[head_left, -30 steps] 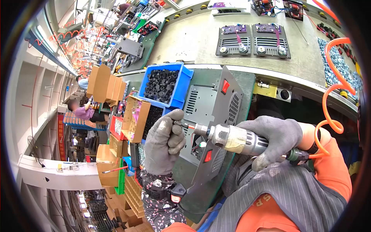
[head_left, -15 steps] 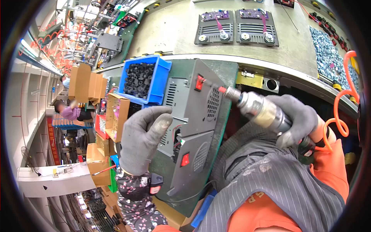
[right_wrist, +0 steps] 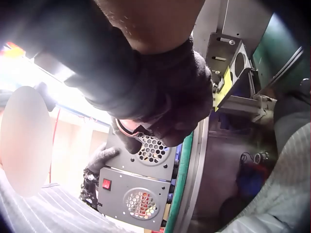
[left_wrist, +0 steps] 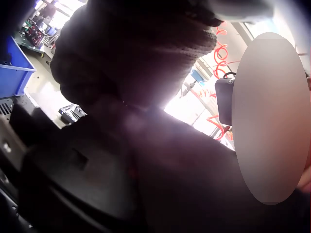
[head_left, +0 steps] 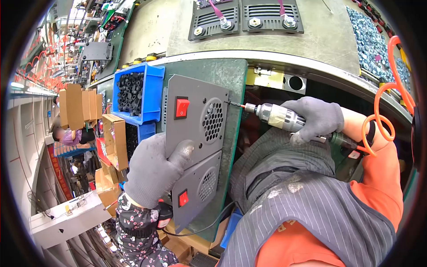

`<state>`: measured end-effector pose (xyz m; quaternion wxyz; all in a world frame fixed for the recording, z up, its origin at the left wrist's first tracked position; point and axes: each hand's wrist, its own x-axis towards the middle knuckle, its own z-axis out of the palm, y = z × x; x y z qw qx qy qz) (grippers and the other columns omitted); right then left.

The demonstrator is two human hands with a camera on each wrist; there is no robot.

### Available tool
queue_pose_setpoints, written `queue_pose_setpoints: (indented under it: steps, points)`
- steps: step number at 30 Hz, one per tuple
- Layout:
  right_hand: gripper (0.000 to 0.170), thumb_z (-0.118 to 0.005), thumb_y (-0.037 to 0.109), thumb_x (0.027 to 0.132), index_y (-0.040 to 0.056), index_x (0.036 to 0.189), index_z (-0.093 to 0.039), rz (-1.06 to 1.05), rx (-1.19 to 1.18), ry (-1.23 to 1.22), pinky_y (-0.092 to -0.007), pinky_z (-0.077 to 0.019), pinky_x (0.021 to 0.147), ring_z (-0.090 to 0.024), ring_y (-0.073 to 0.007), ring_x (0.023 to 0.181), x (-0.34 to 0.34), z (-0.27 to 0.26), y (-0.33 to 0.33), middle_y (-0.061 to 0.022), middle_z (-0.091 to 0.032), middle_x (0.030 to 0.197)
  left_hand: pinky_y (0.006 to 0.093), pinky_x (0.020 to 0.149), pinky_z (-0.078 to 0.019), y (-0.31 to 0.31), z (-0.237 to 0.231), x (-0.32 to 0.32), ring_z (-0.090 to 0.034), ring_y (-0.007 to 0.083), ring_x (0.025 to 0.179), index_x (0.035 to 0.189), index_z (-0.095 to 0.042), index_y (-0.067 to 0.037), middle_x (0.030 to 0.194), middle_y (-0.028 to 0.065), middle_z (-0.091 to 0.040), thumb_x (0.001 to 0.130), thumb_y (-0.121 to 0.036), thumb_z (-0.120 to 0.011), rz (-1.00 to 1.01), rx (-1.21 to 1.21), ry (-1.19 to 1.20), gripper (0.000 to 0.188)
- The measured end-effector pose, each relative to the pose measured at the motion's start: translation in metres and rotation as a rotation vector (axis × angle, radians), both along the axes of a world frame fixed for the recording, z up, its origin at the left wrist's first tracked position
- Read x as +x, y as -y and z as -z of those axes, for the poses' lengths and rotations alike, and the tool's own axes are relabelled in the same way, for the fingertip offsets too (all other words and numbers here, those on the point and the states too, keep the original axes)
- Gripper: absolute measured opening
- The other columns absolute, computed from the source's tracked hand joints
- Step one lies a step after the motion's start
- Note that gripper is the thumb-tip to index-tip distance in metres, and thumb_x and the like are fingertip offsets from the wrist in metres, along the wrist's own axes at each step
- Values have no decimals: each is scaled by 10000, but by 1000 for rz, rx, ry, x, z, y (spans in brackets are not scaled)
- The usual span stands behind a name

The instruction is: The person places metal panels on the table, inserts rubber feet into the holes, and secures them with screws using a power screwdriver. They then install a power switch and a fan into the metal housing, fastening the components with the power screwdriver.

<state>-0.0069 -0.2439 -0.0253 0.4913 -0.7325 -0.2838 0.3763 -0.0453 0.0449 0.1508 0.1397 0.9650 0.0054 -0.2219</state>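
Note:
In the head view, my gloved left hand holds the left edge of the upper grey metal housing, thumb across its face and fingers hidden behind. This housing has a red switch and a round vent. A second, similar housing lies against its lower side. My gloved right hand grips a power screwdriver, its bit pointing left at the upper housing's right edge, by a corner hole; contact cannot be told. The right wrist view shows my right hand above both panels, and the left hand at their side.
A blue bin of black parts stands left of the housings, near a cardboard box. Beyond the metal rail lie two slotted plates and a pile of small metal parts. An orange coiled hose hangs at the right.
My left hand has left the screwdriver bit and come down onto the upper housing, whose switch face now faces up more. The screwdriver first swung away, then came to the housing's right edge.

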Motion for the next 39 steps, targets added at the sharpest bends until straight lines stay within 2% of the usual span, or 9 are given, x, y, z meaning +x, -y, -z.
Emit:
queue_pose_setpoints:
  steps: [14,20,22,25,28,30,31,33,39]
  points:
    - [580,-761,283,686,-39,1101,-516,-59,121,-365,-304,-486,661,-581,-148,734,25,2,-6,-75,-606,827,348,622,-481,-2,2,4,-636,294,682,933,-640,-3,763,156,-643,828,-190,-625,46,-87,-11,215]
    - [516,-778,264,654,-35,1018,-566,-74,-32,-182,-301,-476,651,-575,-151,729,28,-10,-13,-81,-610,790,334,637,-473,-4,0,3,-628,240,677,933,-641,9,755,137,-645,821,-215,-633,-110,-196,-100,251]
    - [541,-778,268,652,-30,1046,-557,-69,-70,-95,-304,-472,663,-570,-158,744,24,-13,-12,-84,-614,819,323,632,-467,-4,-3,0,-609,197,663,914,-638,33,738,115,-642,824,-214,-623,73,-74,67,263]
    - [576,-791,264,636,-5,1082,-545,-30,29,-89,-297,-466,699,-553,-141,778,4,-7,0,-57,-596,844,300,590,-458,22,-50,-41,-597,142,627,833,-655,27,703,104,-637,797,-167,-597,-132,-74,534,205]
    - [607,-788,347,675,-29,1086,-547,-9,151,-171,-315,-476,731,-580,-168,812,-18,3,10,-107,-618,855,280,605,-483,14,-43,-90,-616,133,621,796,-662,-22,713,89,-651,729,-232,-640,82,-628,-166,222]
    - [616,-790,342,671,-28,1098,-543,-20,146,-160,-310,-476,739,-576,-166,819,-31,8,8,-105,-618,870,262,662,-454,22,4,-112,-556,137,722,1130,-533,-21,883,68,-548,780,-223,-576,-269,-760,-350,406]
    - [633,-792,344,668,-30,1111,-539,-9,171,-174,-312,-472,759,-569,-167,839,-38,18,7,-109,-615,901,251,623,-431,18,45,-124,-482,140,669,1239,-415,-23,836,38,-470,815,-164,-504,-700,-1130,-560,456]
    - [659,-793,331,656,-30,1141,-531,-8,211,-191,-314,-466,785,-564,-168,870,-47,19,1,-107,-611,937,226,487,-353,25,100,-126,-381,86,575,1209,-446,-10,784,10,-474,862,-140,-492,-1156,-1376,-347,374]
    - [693,-796,306,640,-21,1181,-513,-24,81,-242,-303,-475,782,-576,-166,867,-69,1,-7,-102,-614,944,168,523,-375,-6,189,-143,-429,61,628,1259,-453,-6,823,4,-543,948,-199,-469,-858,-1917,-430,367]
